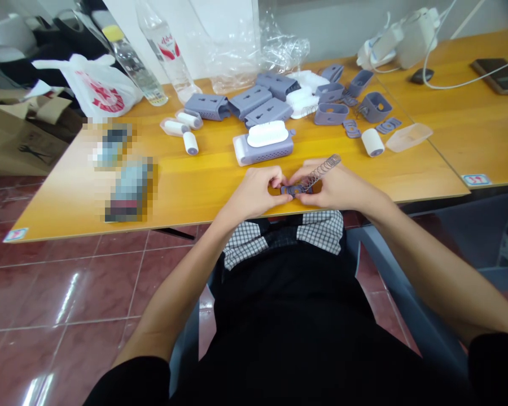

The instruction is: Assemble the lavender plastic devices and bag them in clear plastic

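left hand (254, 194) | fingers pinch purple plastic plate (294, 190), bracing it | right hand (336, 187) | fingers grasp coil spring (324, 172) against plate, free end at 2 o'clock

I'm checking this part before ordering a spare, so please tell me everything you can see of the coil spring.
The coil spring is a long, thin helix of grey, metal-looking wire with evenly spaced open coils. It looks straight and unbroken, and it tilts up and away to the right, its upper end free above the wooden table. Its lower end meets a small purple plastic piece, held between the left hand and the right hand. The right hand's fingers lie against the spring near that end.
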`<act>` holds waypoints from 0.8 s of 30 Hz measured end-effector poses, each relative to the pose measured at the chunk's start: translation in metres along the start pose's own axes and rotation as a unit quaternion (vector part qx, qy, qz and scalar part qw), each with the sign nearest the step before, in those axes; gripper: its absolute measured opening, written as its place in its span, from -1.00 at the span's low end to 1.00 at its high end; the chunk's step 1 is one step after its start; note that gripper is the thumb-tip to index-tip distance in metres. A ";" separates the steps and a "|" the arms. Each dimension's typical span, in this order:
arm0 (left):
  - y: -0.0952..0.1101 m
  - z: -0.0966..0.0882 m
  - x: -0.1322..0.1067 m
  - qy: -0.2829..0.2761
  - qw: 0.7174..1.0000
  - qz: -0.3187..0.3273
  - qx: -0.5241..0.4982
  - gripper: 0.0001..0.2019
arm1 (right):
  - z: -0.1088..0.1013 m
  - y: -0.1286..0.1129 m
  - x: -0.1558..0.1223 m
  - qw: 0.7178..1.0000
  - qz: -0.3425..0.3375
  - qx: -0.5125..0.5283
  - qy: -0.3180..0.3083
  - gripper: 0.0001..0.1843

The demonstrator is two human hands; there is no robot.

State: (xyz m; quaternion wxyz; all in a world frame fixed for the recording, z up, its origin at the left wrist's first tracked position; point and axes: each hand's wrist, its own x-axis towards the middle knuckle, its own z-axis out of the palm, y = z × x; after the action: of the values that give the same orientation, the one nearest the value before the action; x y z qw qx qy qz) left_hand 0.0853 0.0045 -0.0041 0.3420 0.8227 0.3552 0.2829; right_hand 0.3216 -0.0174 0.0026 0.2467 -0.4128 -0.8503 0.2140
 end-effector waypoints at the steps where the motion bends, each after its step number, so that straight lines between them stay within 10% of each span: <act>1: 0.000 0.000 0.000 -0.001 1.000 -0.001 -0.004 -0.55 | 0.000 0.001 0.000 1.000 -0.002 -0.003 0.000 -0.75; 24: 0.000 0.003 -0.001 0.007 1.000 0.002 -0.009 -0.55 | 0.015 -0.014 -0.005 0.994 0.054 -0.066 0.069 -0.96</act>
State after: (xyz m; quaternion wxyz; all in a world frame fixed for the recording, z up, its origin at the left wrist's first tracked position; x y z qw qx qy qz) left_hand 0.0871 0.0030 -0.0061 0.3465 0.8183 0.3532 0.2925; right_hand 0.3070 -0.0315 -0.0025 0.2653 -0.4872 -0.8200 0.1409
